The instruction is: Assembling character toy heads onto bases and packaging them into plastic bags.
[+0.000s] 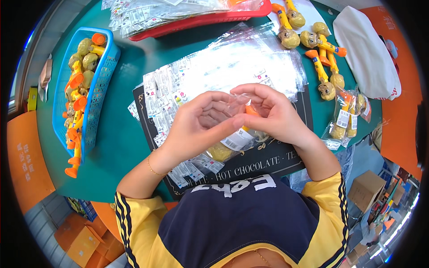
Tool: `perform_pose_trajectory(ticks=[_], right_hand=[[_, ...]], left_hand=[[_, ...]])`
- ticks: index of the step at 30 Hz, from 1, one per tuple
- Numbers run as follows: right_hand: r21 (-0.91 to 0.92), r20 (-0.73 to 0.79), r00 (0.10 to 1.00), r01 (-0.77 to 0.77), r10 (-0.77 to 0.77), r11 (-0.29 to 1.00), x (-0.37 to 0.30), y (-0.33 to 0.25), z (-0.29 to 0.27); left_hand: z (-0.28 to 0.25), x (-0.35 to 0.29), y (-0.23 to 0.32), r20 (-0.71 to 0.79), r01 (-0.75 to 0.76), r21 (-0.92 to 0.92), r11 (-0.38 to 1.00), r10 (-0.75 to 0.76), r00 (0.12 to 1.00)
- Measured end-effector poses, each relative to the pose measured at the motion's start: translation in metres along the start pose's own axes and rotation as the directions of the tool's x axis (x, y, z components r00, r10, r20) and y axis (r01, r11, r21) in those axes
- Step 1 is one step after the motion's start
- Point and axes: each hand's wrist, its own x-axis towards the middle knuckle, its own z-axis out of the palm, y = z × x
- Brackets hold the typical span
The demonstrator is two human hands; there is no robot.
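Observation:
Between my two hands is a clear plastic bag [237, 140] with a printed white label. Inside it lies a toy figure with a round yellow head [220, 152] toward me and an orange end [251, 110] pointing away. My left hand [196, 119] is curled round the bag's left side, its thumb reaching across to the other thumb. My right hand [278, 117] closes on the upper right part of the bag, around the orange end. Both hands are above a dark printed mat [241, 167] and a spread of flat clear bags [214, 76] with printed labels.
On the left stands a blue basket [99, 100] full of similar yellow-and-orange figures. Several loose figures [322, 42] lie at the far right, beside a white cloth bag [364, 53]. Bagged figures [344, 118] lie below them. A red tray [201, 20] at the back holds labelled bags.

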Motion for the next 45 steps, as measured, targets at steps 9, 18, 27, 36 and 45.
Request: perform_pose_trajectory(ticks=[9,18,27,36,45], right_hand=[[0.171,-0.047,0.998,0.051,-0.043,0.984,0.001,-0.001,0.001],[0.066,0.067,0.973,-0.226,0.221,0.972,-0.002,-0.009,-0.009],[0.128,0.092,0.984,-0.164,0.153,0.978,-0.013,-0.016,-0.027],[-0.213,-0.326,0.945,-0.104,0.03,0.972,-0.043,-0.018,-0.037],[-0.739,-0.662,0.658,-0.494,-0.358,0.458,-0.133,-0.028,-0.107]], left_hand=[[-0.016,0.005,-0.008,-0.051,0.046,-0.002,0.999,-0.046,0.998],[-0.017,0.005,-0.007,-0.112,-0.012,-0.129,0.992,-0.003,0.994],[-0.017,0.0,0.0,0.026,0.096,-0.23,0.968,-0.093,0.995],[-0.01,-0.002,-0.014,0.374,-0.466,0.576,0.672,0.291,0.881],[0.002,0.001,-0.017,0.556,-0.563,0.807,0.176,0.09,0.826]])
